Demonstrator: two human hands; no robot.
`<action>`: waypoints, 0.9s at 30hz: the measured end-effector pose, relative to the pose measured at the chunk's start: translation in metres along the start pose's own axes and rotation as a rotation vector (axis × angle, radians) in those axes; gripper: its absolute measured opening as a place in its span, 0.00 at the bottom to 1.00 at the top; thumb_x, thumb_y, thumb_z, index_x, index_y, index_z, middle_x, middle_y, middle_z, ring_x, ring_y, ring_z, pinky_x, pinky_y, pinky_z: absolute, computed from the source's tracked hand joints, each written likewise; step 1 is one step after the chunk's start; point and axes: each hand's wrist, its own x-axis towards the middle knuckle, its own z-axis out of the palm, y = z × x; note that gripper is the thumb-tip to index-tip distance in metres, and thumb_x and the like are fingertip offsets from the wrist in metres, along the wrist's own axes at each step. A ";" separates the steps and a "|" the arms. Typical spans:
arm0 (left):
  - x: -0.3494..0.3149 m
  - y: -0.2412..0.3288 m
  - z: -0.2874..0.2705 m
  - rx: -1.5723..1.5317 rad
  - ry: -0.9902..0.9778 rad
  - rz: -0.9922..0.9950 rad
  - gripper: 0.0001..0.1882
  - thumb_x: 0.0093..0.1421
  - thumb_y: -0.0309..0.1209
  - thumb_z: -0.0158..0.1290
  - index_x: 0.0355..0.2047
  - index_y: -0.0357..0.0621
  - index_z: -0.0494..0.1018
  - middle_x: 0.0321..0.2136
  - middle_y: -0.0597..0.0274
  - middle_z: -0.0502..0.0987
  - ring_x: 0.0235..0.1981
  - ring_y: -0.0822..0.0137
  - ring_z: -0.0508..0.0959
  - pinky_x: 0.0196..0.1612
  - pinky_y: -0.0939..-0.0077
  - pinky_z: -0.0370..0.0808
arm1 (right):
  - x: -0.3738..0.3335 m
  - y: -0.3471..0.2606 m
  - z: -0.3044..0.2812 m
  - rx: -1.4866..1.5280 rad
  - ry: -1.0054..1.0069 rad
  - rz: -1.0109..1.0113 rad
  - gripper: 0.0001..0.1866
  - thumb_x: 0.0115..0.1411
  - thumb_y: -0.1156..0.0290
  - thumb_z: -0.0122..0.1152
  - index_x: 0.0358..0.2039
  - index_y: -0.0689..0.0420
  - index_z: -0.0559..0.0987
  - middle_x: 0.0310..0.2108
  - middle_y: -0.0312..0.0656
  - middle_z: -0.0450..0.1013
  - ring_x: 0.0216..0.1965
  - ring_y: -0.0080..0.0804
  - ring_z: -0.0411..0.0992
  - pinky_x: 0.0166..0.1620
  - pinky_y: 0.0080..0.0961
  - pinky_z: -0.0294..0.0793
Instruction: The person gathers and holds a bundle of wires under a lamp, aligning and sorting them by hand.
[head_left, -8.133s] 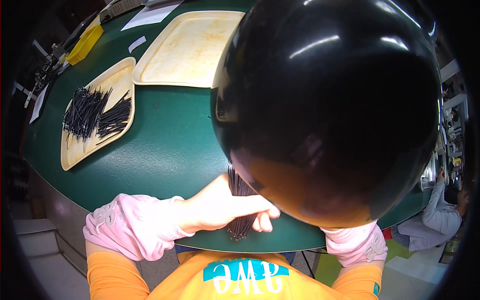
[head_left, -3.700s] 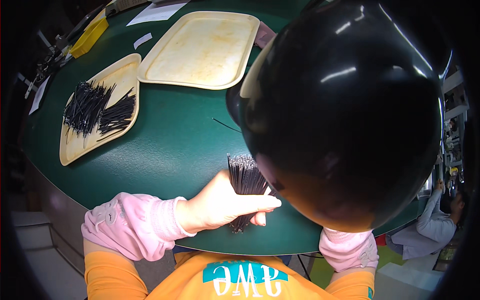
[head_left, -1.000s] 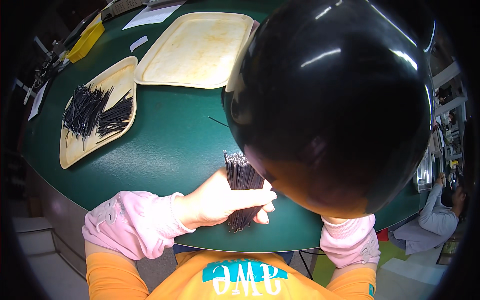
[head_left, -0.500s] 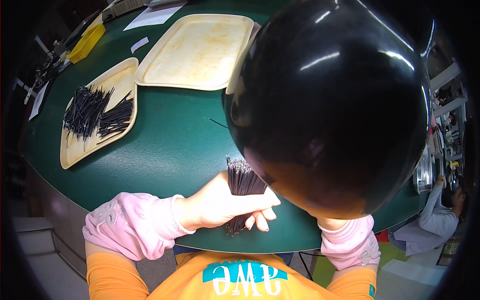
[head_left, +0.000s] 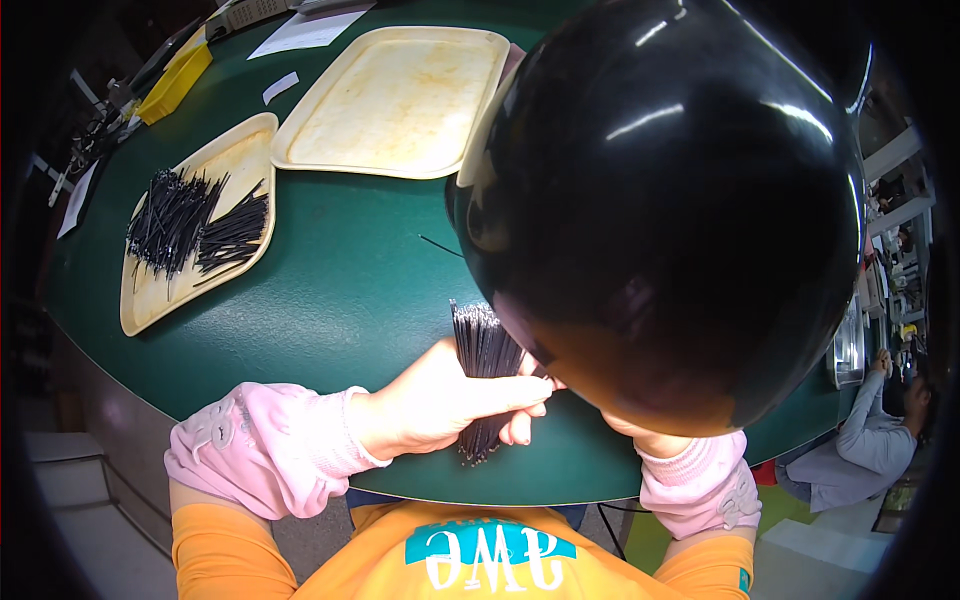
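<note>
Head view, your left hand [head_left: 432, 405] gripped a black wire bundle [head_left: 487, 345] over the green table [head_left: 340, 260], near its front edge, your right hand [head_left: 648, 438] was mostly hidden behind a glossy black dome [head_left: 665, 220], that hand's grip not discernible

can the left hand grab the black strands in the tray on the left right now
Probably not while full: the left hand is wrapped around a bundle of black strands. The loose pile in the cream tray lies farther left, across a stretch of green table.
</note>
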 end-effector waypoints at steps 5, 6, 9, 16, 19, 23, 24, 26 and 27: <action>-0.001 0.001 -0.002 -0.074 -0.021 -0.054 0.06 0.51 0.25 0.51 0.26 0.37 0.66 0.20 0.59 0.71 0.18 0.73 0.73 0.21 0.84 0.70 | 0.000 0.008 -0.004 0.156 0.024 -0.038 0.05 0.52 0.76 0.52 0.27 0.64 0.73 0.22 0.39 0.69 0.22 0.22 0.65 0.25 0.15 0.65; -0.002 0.001 -0.002 -0.098 -0.030 -0.085 0.06 0.51 0.26 0.51 0.27 0.36 0.66 0.20 0.59 0.71 0.18 0.73 0.73 0.22 0.84 0.70 | 0.000 0.008 -0.004 0.185 0.039 -0.054 0.05 0.52 0.76 0.52 0.27 0.64 0.73 0.22 0.39 0.69 0.22 0.22 0.65 0.25 0.15 0.65; -0.003 0.004 -0.001 -0.126 -0.053 -0.139 0.07 0.51 0.26 0.51 0.28 0.35 0.67 0.20 0.59 0.71 0.19 0.72 0.73 0.23 0.82 0.71 | 0.002 0.011 -0.005 0.236 0.084 -0.107 0.05 0.53 0.75 0.51 0.27 0.64 0.73 0.22 0.39 0.69 0.21 0.21 0.65 0.25 0.15 0.64; -0.001 0.002 0.000 -0.044 -0.059 -0.028 0.05 0.49 0.24 0.52 0.26 0.37 0.68 0.20 0.58 0.71 0.20 0.71 0.74 0.26 0.79 0.73 | 0.010 0.011 -0.008 0.274 0.155 -0.211 0.06 0.53 0.74 0.50 0.27 0.64 0.73 0.22 0.39 0.69 0.20 0.21 0.63 0.24 0.15 0.62; -0.001 0.003 0.000 -0.027 -0.041 -0.027 0.04 0.49 0.24 0.52 0.24 0.38 0.68 0.20 0.59 0.71 0.20 0.70 0.74 0.26 0.79 0.73 | 0.014 0.009 -0.012 0.296 0.180 -0.255 0.07 0.54 0.74 0.50 0.27 0.64 0.73 0.21 0.39 0.69 0.20 0.21 0.63 0.23 0.14 0.62; -0.002 0.004 0.001 -0.048 -0.038 -0.002 0.04 0.49 0.24 0.52 0.24 0.38 0.68 0.20 0.59 0.71 0.20 0.70 0.75 0.26 0.79 0.74 | 0.017 0.008 -0.014 0.301 0.184 -0.265 0.07 0.54 0.73 0.49 0.27 0.64 0.73 0.21 0.39 0.69 0.19 0.21 0.62 0.23 0.14 0.61; -0.002 0.004 0.000 -0.051 -0.043 0.005 0.04 0.49 0.24 0.51 0.24 0.38 0.68 0.21 0.59 0.71 0.21 0.70 0.75 0.26 0.79 0.74 | 0.017 0.007 -0.014 0.301 0.181 -0.265 0.07 0.54 0.73 0.49 0.27 0.64 0.73 0.21 0.39 0.69 0.19 0.20 0.62 0.23 0.14 0.61; -0.002 0.004 -0.001 -0.046 -0.042 0.019 0.04 0.50 0.23 0.51 0.25 0.37 0.68 0.21 0.59 0.71 0.21 0.70 0.75 0.26 0.79 0.74 | 0.015 0.007 -0.014 0.292 0.169 -0.251 0.08 0.55 0.73 0.49 0.27 0.64 0.73 0.21 0.39 0.69 0.19 0.20 0.62 0.23 0.14 0.60; -0.002 0.004 -0.001 -0.041 -0.041 0.033 0.04 0.50 0.23 0.51 0.25 0.37 0.67 0.21 0.58 0.71 0.21 0.70 0.75 0.26 0.79 0.74 | 0.013 0.007 -0.012 0.283 0.155 -0.237 0.08 0.55 0.73 0.48 0.27 0.64 0.72 0.21 0.39 0.69 0.19 0.20 0.61 0.23 0.14 0.60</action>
